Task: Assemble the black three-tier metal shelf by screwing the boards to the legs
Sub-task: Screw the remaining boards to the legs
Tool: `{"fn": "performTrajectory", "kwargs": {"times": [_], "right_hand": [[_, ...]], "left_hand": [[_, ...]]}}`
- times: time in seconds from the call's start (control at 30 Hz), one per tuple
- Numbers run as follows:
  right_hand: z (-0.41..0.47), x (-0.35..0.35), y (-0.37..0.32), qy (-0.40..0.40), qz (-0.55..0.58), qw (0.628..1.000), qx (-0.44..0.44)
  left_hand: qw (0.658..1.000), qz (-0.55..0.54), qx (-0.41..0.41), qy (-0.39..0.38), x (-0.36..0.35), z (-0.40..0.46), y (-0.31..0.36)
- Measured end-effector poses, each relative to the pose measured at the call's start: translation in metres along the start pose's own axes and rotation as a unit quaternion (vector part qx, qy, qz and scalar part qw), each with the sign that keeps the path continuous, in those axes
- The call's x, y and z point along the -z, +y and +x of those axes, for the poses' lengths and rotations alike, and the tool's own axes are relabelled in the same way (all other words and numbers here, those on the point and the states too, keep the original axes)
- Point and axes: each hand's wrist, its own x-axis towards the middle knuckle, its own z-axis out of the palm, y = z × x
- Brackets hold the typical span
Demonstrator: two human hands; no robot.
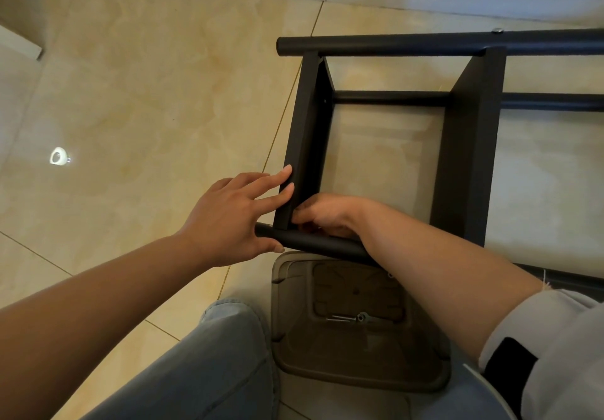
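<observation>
1. The left hand sits at centre frame with its fingers straight and spread; two fingertips press the outer face of the end board, and the thumb touches the near leg from below. It grips nothing
2. The right hand reaches in from the lower right, inside the frame, at the corner where the end board meets the near leg. Its fingers are curled in toward that corner, but what they hold, if anything, is hidden behind the hand and the leg, so I cannot tell
3. The black shelf lies on its side on the floor, filling the right half of the frame. The end board and a second board stand on edge, running up the frame between the near leg and the far leg
4. A third leg shows between the two boards, lower down near the floor
5. A silver screw head sticks up from the far leg above the second board, at the upper right
6. Just below the near leg, at lower centre, a brown plastic stool holds loose screws and a small wrench in its recessed seat
7. The person's knee in blue jeans lies at the bottom, left of the stool
8. A small white object rests on the beige tiled floor at the left, well apart from the shelf
</observation>
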Motion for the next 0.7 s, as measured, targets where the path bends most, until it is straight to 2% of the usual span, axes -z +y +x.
{"fn": "performTrajectory", "kwargs": {"times": [0.1,0.27,0.7], "right_hand": [[-0.0037,0.0008,-0.0006,0.002,-0.013,1.0,0.001],[-0.0069,0.0078,0.0023,-0.05,0.047,0.998,0.0],[-0.001,0.0064,-0.0004,-0.022,0.057,0.998,-0.028]], "left_hand": [[1.0,0.001,-0.003,0.005,-0.0005,0.0003,-0.0002],[1.0,-0.003,0.001,-0.005,0.0003,0.0008,-0.0001],[1.0,-0.008,-0.001,0.0,0.0017,0.0017,0.0]]}}
